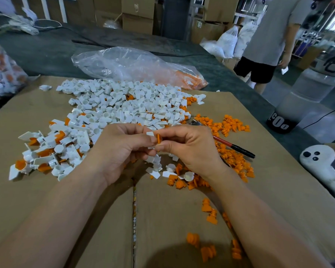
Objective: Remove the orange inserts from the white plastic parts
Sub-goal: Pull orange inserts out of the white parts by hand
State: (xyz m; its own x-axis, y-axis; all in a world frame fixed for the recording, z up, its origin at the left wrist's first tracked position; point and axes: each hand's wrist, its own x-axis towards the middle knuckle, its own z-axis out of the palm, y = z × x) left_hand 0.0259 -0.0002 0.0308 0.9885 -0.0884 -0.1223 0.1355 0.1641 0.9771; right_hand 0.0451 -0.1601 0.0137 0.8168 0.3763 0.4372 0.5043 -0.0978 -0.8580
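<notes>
At the left edge of the worktop lies one clear bag [2, 70] of white and orange pieces. A second bag [128, 64] lies at the far edge of the cardboard sheet [278, 190]. The heap of white parts [124, 105] covers the sheet's far-left half, too many to count. They are small cups with flat tabs, and some near the left edge show orange inside. Over the sheet's middle, the left hand [122, 149] has its grip pinched on one white part [150, 134]. The right hand [188, 147] grasps one ribbed orange insert [158, 139] that touches that part. Loose orange inserts [232, 157] are strewn right of the hands and toward the near edge, uncountable, around one red-and-black pen [234, 147].
</notes>
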